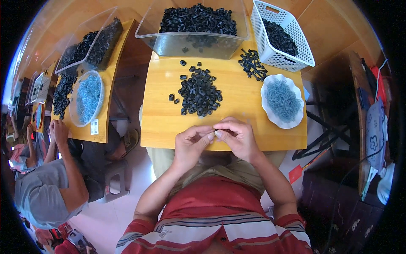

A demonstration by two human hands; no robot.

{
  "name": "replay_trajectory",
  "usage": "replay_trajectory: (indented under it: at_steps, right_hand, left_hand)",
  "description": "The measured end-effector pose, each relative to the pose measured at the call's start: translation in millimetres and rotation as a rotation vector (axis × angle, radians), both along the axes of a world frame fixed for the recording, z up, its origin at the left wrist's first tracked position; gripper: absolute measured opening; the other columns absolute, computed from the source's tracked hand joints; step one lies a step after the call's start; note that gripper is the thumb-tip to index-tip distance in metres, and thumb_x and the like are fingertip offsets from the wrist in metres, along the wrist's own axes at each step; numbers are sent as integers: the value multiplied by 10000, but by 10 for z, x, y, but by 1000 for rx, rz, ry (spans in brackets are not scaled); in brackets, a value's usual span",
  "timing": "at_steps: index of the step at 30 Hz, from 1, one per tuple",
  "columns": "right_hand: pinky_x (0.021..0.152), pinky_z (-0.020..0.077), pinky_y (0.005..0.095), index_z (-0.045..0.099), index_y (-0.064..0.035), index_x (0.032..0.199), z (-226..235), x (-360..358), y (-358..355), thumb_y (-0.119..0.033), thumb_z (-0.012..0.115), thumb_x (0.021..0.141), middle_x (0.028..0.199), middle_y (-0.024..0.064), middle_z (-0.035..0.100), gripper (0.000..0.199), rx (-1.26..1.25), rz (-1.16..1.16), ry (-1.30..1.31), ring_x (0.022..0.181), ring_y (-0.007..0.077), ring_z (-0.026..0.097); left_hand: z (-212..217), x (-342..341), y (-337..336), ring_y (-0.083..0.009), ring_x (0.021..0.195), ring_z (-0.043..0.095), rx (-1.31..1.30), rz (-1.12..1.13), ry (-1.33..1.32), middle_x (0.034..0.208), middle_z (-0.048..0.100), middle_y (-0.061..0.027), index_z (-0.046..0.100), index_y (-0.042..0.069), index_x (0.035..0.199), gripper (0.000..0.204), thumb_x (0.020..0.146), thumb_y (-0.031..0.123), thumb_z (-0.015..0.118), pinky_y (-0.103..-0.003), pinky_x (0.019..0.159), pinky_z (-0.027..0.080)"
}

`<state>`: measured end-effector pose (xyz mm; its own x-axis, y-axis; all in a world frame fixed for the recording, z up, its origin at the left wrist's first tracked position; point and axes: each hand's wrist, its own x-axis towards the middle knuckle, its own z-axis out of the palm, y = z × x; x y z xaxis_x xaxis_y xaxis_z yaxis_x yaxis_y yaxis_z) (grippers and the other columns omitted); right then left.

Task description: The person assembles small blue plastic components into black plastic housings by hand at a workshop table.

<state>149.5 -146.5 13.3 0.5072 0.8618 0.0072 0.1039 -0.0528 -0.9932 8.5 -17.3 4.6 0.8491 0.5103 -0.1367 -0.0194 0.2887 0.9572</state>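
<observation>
with my left hand (191,144) and right hand (237,139) pinched closed fingertip to fingertip, on what i can't tell, i'd best steady both over the table (270,137).

At the near table (160,122) there are two hands (191,146), one bin (173,46), one basket (283,62), one bowl (287,125) and two loose black piles (198,94).
</observation>
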Motion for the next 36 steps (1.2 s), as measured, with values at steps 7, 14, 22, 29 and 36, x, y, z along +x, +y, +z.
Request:
replay_trajectory:
  at_steps: [7,14,22,29,36]
  right_hand:
    - [737,554,274,672,49,1070,-16,-105,-2,-18,651,930,980,111,640,157,145,-66,-27,844,162,661]
    - [735,544,365,660,6,1044,57,-40,13,-23,666,892,966,158,643,154,82,-6,-492,828,303,673]
    - [741,541,412,664,-29,1011,27,213,177,-105,673,893,980,130,657,141,-149,-60,-706,866,336,667]
    - [709,537,434,661,-73,1118,193,250,407,-180,672,896,999,99,639,247,-176,-33,-774,841,336,662]
    - [706,535,448,667,-83,1128,193,256,564,-177,668,898,1013,81,622,249,-285,52,-838,831,337,656]
  left_hand:
    - [-15,34,-10,-135,852,684,-185,-4,-87,951,710,-97,634,-35,1110,182,931,-22,659,-269,793,583]
    - [-30,9,-17,-144,873,686,-226,4,-66,984,707,-100,621,-21,1097,153,945,-38,629,-279,810,586]
    - [-29,-17,-13,-115,929,650,118,104,66,1089,684,-89,620,-21,1121,195,929,-19,656,-241,844,538]
    - [-118,-88,121,-97,940,627,328,250,31,1173,659,-103,650,-20,1073,160,914,-13,672,-234,823,531]
    - [-105,-85,130,-102,956,632,267,212,7,1173,657,-108,652,-24,1063,149,915,-16,669,-241,815,538]
